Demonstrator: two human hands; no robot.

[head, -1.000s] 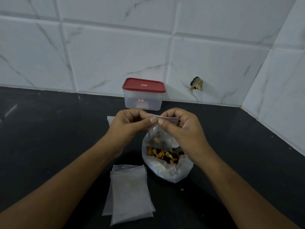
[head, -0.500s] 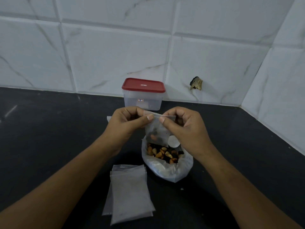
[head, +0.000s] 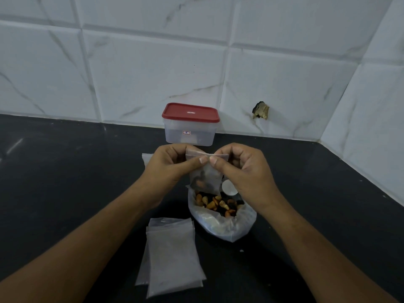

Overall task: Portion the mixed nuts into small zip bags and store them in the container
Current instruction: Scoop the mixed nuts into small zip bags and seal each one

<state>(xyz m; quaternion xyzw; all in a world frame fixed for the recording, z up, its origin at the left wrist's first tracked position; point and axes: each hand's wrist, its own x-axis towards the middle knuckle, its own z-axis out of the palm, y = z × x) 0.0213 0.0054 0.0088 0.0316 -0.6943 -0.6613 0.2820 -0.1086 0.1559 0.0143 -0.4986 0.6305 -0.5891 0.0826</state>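
A small zip bag [head: 205, 180] with a few nuts at its bottom hangs above the big open bag of mixed nuts [head: 220, 213]. My left hand [head: 172, 167] pinches its top strip from the left, and my right hand [head: 242, 169] pinches the same strip from the right, thumbs almost touching at the middle. A white round scoop [head: 228, 187] lies in the big bag, partly hidden by my right hand. The clear container [head: 190, 125] with its red lid on stands behind, by the wall.
A stack of empty small zip bags [head: 172, 254] lies on the black counter [head: 65, 182] in front of my left forearm. Another plastic bag edge [head: 146, 159] shows behind my left hand. Tiled walls meet in a corner at the right.
Both hands have slid along the small bag's top strip, so the thumbs now meet near its middle. The bag has stayed above the big nut bag.
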